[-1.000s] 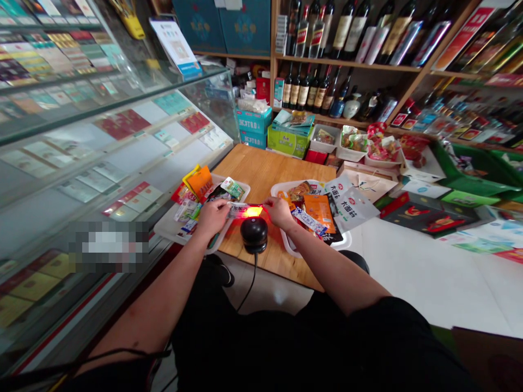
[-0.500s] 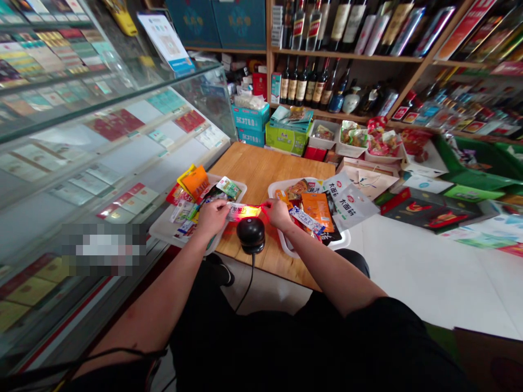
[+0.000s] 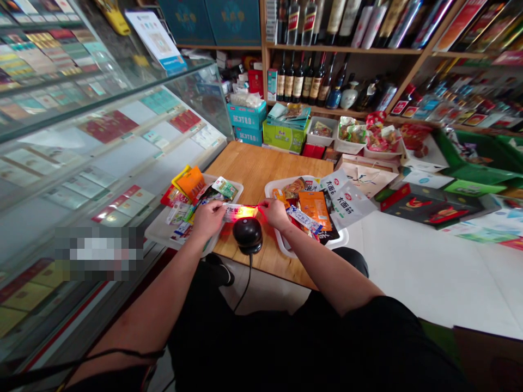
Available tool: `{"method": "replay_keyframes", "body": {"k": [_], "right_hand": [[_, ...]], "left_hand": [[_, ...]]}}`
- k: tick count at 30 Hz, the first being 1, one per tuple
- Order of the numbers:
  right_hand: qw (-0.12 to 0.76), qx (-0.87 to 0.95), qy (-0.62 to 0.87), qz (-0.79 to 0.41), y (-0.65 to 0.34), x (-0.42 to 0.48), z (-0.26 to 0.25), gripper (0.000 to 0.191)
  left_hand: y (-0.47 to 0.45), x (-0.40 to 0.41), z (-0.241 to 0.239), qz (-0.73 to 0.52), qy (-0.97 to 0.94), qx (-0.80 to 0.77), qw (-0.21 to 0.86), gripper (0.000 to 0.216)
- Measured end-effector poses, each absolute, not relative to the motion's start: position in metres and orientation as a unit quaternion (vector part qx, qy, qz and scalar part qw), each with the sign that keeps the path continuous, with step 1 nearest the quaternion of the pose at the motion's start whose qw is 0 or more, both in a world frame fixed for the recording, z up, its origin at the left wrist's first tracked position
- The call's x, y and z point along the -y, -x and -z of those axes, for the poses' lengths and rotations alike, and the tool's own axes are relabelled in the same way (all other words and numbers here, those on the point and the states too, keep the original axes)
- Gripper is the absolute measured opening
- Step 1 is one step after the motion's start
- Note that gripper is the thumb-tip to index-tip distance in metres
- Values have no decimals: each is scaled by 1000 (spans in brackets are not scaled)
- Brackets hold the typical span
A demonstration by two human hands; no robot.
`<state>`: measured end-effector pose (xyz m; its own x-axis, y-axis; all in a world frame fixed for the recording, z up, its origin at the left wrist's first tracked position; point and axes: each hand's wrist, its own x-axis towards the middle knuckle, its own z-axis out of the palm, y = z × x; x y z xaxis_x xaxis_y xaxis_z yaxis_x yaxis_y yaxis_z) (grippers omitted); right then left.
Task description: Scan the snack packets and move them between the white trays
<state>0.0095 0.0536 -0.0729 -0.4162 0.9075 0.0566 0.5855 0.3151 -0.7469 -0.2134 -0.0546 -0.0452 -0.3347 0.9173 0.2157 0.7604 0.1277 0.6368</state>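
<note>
Shop, liquor shelves (image 3: 327, 49), scanner (image 3: 247, 234)

A table (image 3: 261, 166) carries 2 trays, the left tray (image 3: 154, 233) and the right tray (image 3: 270, 188), each with snack packs in it. Between them, at the table's near edge, sits a scanner (image 3: 247, 235). Just above it, a packet (image 3: 239, 211) is pinched at its ends by the left hand (image 3: 208, 218) and the right hand (image 3: 274, 212). A glass counter (image 3: 102, 158) runs along the left, and boxes (image 3: 245, 117) and bottle shelves (image 3: 327, 51) stand behind the table.

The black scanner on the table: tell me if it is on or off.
On. Red light glows on the snack packet stretched above the scanner between the left hand and right hand.
</note>
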Motion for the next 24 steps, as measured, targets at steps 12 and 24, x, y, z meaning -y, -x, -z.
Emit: {"method": "replay_keyframes", "body": {"k": [12, 24], "right_hand": [[368, 687, 484, -397, -55, -40, 29, 14], [487, 546, 566, -380, -149, -15, 15, 14]], "left_hand": [[171, 34, -13, -357, -609, -707, 28, 33], [72, -12, -46, -339, -683, -634, 129, 28]]}}
